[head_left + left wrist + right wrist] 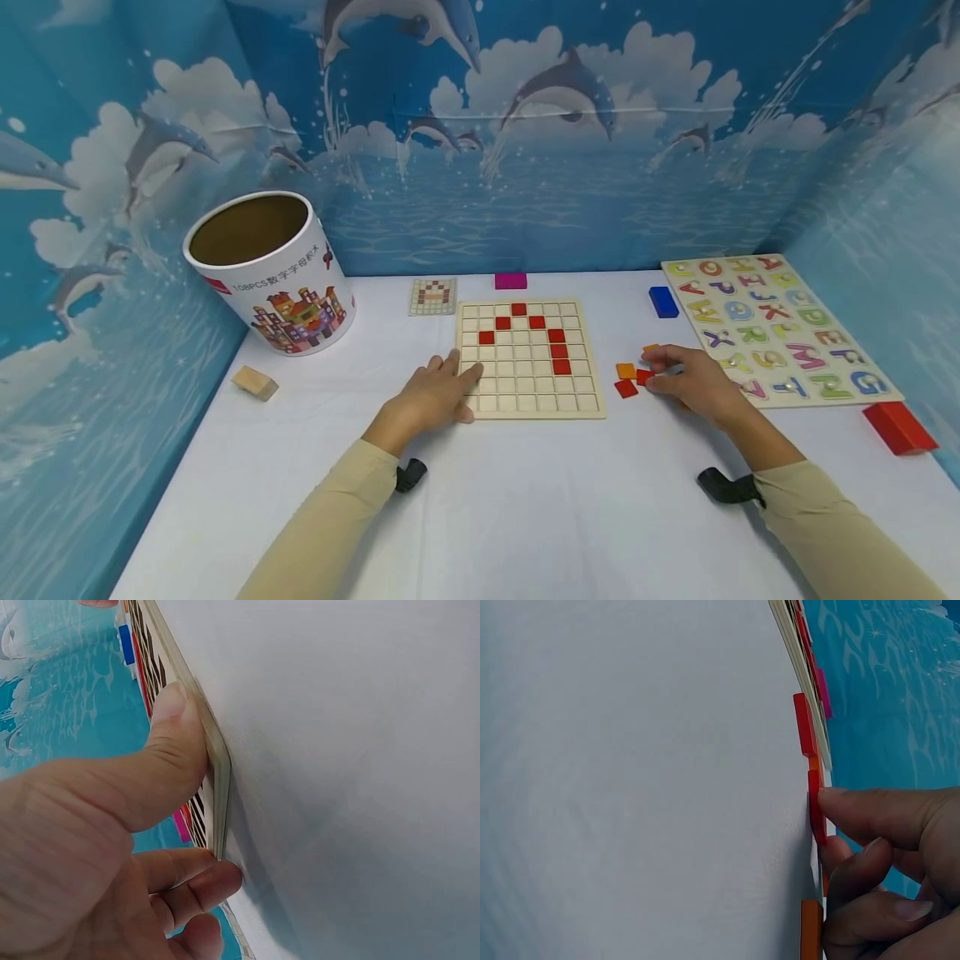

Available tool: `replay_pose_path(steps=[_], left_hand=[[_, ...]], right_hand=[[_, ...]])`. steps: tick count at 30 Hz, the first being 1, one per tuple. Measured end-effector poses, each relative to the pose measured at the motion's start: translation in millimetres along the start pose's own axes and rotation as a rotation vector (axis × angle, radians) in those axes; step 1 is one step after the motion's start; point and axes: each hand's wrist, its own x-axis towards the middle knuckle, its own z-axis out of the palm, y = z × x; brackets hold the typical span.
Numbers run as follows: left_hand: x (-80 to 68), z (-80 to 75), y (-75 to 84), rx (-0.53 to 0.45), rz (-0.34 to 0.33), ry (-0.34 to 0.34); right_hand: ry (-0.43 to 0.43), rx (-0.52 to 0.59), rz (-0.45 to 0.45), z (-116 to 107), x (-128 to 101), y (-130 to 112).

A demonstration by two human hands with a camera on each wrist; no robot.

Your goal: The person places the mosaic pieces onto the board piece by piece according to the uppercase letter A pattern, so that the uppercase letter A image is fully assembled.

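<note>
A square wooden grid board (517, 400) lies flat, with several red tiles (560, 351) in its cells forming an arch-like line. My left hand (431, 392) holds the board's near left corner, thumb (172, 724) at the front edge and other fingers around the left edge. Right of the board, my right hand (693, 383) pinches a small red square tile (816, 806) at a loose cluster of tiles. An orange tile (626, 372) and another red tile (626, 389) lie just left of those fingertips. One more orange tile (810, 930) shows under the right hand.
A printed pattern card (432, 297) and a magenta block (511, 282) lie behind the board. Far left stand a tilted-looking white bucket (322, 321) and a wooden block (256, 382). At right are a blue block (663, 302), an alphabet board (780, 333) and a red block (900, 427).
</note>
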Motion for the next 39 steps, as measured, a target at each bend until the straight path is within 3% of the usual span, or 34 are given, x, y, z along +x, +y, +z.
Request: replay_pose_path(steps=[8,21,24,28,32,39], left_hand=[[-0.9,-1.0,0.6,-0.002,0.001,-0.001],[-1.1,-2.3,1.1,-0.007,-0.002,-0.004],[-0.4,-1.5,0.3,-0.006,-0.004,-0.007],[0.4,-1.1,-0.8,-0.011,-0.010,-0.001],[1.9,-0.8,-1.1,-0.018,-0.009,0.013],[1.2,-0.1,-2.4,0.034,-0.062,0.034]], right_hand=[[0.005,-0.112,-0.044,4.6,0.5,-4.3],[0.019,-0.166,-0.064,4.2,-0.4,-3.8],[0.054,-0.100,-0.023,2.2,0.3,-6.9],[0.098,0.138,0.017,2.5,8.1,-20.6],[0.073,0.321,-0.017,17.6,20.5,-46.9],[-0.076,0.350,-0.133,73.6,42.8,-106.9]])
